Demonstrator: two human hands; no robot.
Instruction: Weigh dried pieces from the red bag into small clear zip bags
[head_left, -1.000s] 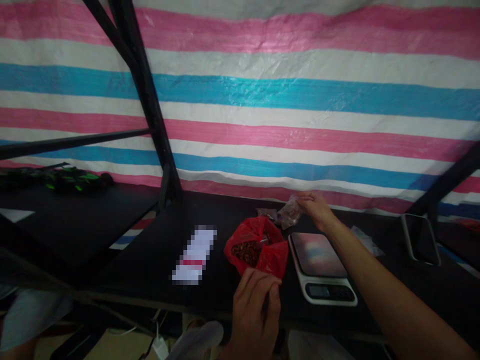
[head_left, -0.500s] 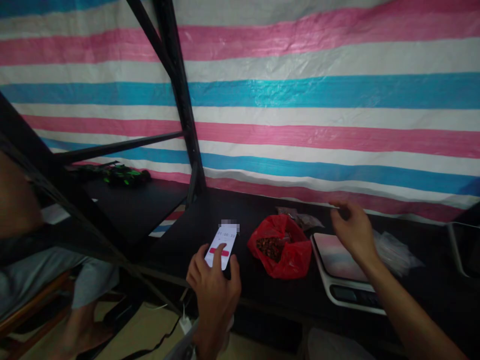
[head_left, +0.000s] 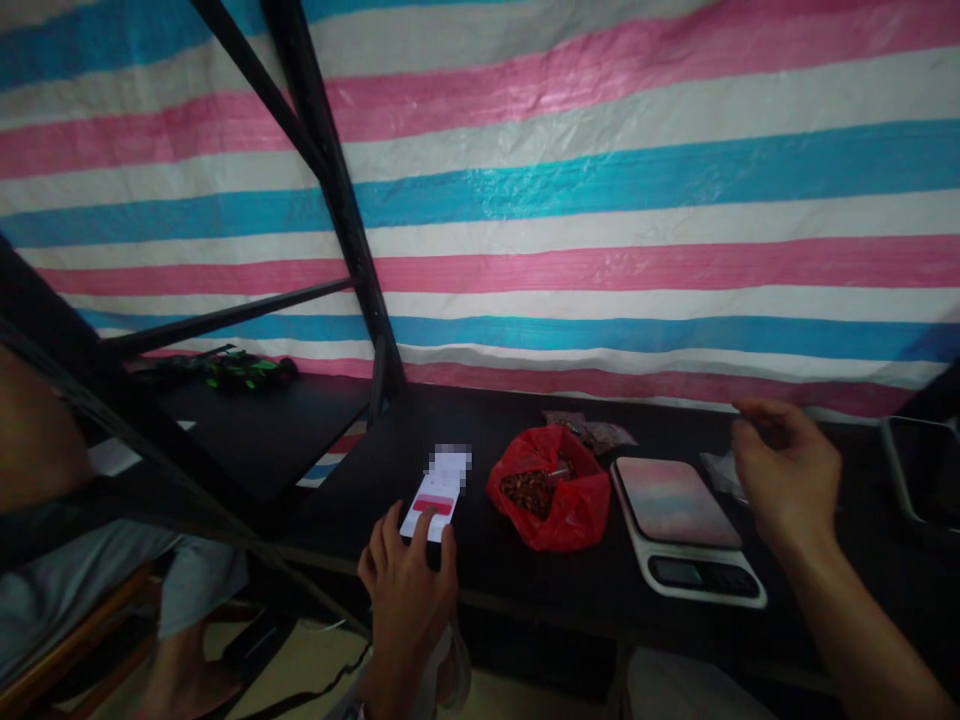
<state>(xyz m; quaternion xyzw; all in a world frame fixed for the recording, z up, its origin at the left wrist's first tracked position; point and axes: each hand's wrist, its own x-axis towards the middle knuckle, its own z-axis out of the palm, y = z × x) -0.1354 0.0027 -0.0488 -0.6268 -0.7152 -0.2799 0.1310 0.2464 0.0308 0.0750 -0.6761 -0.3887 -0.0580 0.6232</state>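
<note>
My left hand (head_left: 405,575) rests at the near end of a lit phone (head_left: 435,490) that lies on the black table (head_left: 480,560), fingers spread around its lower edge. My right hand (head_left: 787,470) hovers above the table to the right of a kitchen scale (head_left: 679,520), fingers loosely curled with nothing in them, just over some clear plastic bags (head_left: 720,470). Between phone and scale sits an open red plastic bag (head_left: 555,490) holding dark brown pieces. A small filled clear bag (head_left: 592,432) lies behind it.
A striped pink, blue and white tarp (head_left: 600,200) hangs behind the table. Black metal frame posts (head_left: 337,200) rise at the left. A dark tray or device (head_left: 919,475) sits at far right. Another person's leg (head_left: 45,450) is at the far left, near a lower shelf with green-black items (head_left: 240,370).
My right hand let go of the small clear bag behind the red bag and moved right, past the scale. My left hand went from beside the red bag to the phone.
</note>
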